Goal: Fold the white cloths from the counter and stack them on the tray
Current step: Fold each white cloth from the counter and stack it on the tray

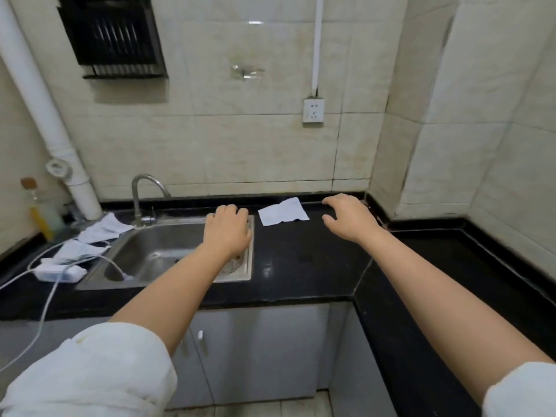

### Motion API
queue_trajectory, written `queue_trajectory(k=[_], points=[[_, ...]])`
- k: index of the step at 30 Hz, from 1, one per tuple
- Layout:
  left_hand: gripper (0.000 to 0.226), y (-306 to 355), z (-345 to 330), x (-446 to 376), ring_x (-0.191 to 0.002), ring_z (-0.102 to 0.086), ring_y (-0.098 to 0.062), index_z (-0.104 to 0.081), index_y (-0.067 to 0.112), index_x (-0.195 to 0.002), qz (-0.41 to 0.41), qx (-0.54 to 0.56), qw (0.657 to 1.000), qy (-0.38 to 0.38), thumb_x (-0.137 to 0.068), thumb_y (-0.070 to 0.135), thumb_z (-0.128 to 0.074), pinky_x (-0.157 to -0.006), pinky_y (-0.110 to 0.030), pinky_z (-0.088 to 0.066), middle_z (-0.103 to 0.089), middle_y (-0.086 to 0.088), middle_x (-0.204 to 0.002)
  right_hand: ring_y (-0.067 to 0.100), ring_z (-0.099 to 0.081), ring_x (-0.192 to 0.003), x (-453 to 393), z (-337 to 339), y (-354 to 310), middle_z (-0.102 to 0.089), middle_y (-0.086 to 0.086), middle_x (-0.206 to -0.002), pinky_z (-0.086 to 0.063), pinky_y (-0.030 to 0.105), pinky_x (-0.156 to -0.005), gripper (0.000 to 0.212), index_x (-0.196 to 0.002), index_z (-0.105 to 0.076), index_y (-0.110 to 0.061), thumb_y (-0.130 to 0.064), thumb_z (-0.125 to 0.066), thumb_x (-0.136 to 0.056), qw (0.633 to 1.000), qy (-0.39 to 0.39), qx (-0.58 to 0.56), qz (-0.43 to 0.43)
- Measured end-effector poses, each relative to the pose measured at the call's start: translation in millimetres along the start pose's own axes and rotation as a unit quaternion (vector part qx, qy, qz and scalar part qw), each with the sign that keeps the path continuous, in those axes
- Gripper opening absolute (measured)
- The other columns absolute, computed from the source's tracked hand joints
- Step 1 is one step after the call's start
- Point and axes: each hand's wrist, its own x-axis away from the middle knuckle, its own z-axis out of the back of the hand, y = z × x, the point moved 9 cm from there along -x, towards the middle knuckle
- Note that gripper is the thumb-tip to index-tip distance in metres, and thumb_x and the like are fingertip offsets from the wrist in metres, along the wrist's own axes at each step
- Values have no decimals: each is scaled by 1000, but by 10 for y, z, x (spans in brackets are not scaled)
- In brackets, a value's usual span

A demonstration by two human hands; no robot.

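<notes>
1. Toward the upper middle of the frame, a white cloth (283, 211) lies flat on a black counter (304, 263), its far edge against the raised back lip below a tiled wall (240, 139).
2. Left of that cloth, the left hand (228, 233) reaches forward over the right rim of a steel sink (168, 251). Its fingers are curled downward; from this angle it is not possible to tell whether they hold anything.
3. Right of the cloth, the right hand (349, 216) hovers above the counter with fingers spread and loosely bent, holding nothing. It does not touch the cloth.
4. At the left of the frame, beside the sink, several crumpled white cloths (102, 228) lie in a loose heap, with a white cable (48, 299) trailing across them and off the counter's front edge.
5. A curved faucet (147, 194) stands at the sink's back edge.
6. Higher on the wall are a white socket (313, 111) and, in the upper left, a black wire rack (117, 37).
7. Both forearms are bare, with white sleeves (96, 371) pushed up at the bottom corners.
</notes>
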Motion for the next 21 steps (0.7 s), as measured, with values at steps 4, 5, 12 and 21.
queue_trajectory(k=[4,5,12,21], points=[[42,-201,-426,-971,-125,-39,-30,-44,11,-130,-3,1,1000,6,-93,32,-44,-99,-41,-35,-45,-12,-133,28,-44,-123,-914,-523,162,-50,11,-132,-41,40,-96,42,-130,-47,-10,-19,-48,-89,1000,-6,0,-13],[43,-238,-579,-1223,-125,-38,-30,-44,11,-130,-7,2,1000,0,-93,33,-44,-99,-41,-35,-45,-12,-133,28,-44,-123,-1160,-671,213,-49,12,-133,-42,41,-96,42,-130,-46,-10,-19,-48,-89,1000,-12,0,-18],[41,-352,-1855,-2772,-125,-38,-29,-43,12,-129,-55,8,993,-101,-94,33,-43,-99,-40,-35,-43,-10,-132,28,-48,-120,-2663,-1811,704,-51,11,-132,-44,40,-96,43,-131,-45,-12,-21,-48,-90,992,-84,2,-94],[39,-308,-3390,-3544,-124,-41,-27,-43,13,-127,-70,47,972,-221,-94,33,-44,-98,-40,-38,-45,-8,-131,30,-49,-117,-3568,-3324,1337,-49,12,-131,-45,44,-96,41,-132,-43,-12,-14,-42,-91,966,-213,7,-145]])
